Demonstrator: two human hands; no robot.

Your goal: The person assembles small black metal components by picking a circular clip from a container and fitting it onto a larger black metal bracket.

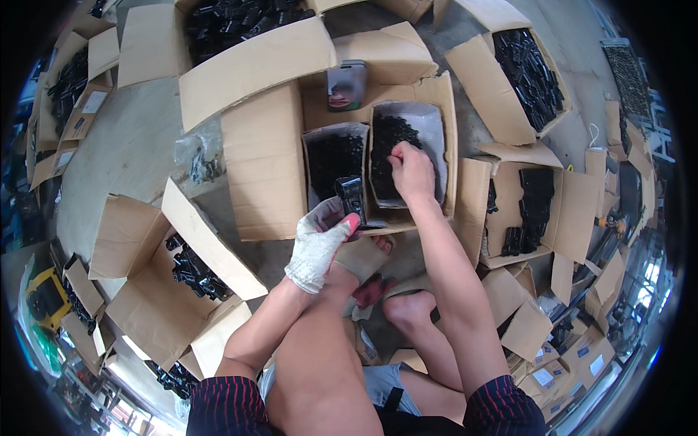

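Observation:
A white work glove with red fingertips covers my left hand [318,243], which grips a glossy black tubular part [350,198] upright at the near edge of a large cardboard box [265,163]. Bare, my right hand [414,173] reaches over the right inner tray [431,131], its fingertips pinched together above small black pieces [392,142]. Whether a piece sits between those fingertips is too small to make out. Beside it stands the left inner tray [336,131], also full of small black pieces. A phone-like rectangular object [345,86] leans at the box's back wall.
Open cartons of black parts surround me: one at upper right [529,80], one at right [534,211], one at lower left [156,269] and one at the top [247,22]. A clear plastic bag [202,156] lies on the floor. A yellow object [48,298] is at far left.

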